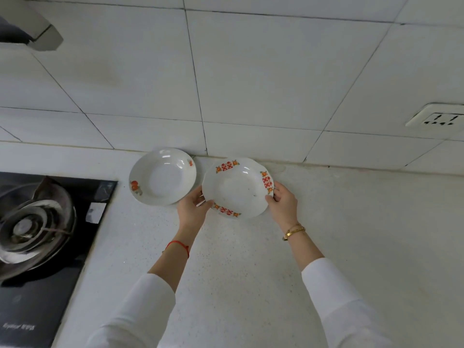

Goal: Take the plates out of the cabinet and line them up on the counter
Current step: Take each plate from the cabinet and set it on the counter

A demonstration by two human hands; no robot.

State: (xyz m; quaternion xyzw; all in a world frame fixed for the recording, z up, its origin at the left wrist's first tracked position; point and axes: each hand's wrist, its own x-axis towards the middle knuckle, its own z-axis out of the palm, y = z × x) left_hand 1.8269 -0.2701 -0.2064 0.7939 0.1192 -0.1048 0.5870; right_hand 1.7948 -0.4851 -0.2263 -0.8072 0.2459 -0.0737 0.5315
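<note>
A white plate with red characters and orange flowers on its rim (236,188) is near the back of the counter (351,222), by the tiled wall. My left hand (192,209) grips its left edge and my right hand (282,199) grips its right edge. I cannot tell whether it rests on the counter or hovers just above it. A second white plate with small orange flowers (162,176) lies flat on the counter just to its left, close but apart. No cabinet is in view.
A black gas hob with a metal burner (32,222) fills the left side of the counter. A wall socket (438,119) sits on the tiles at the right. Part of a range hood (30,28) shows at the top left.
</note>
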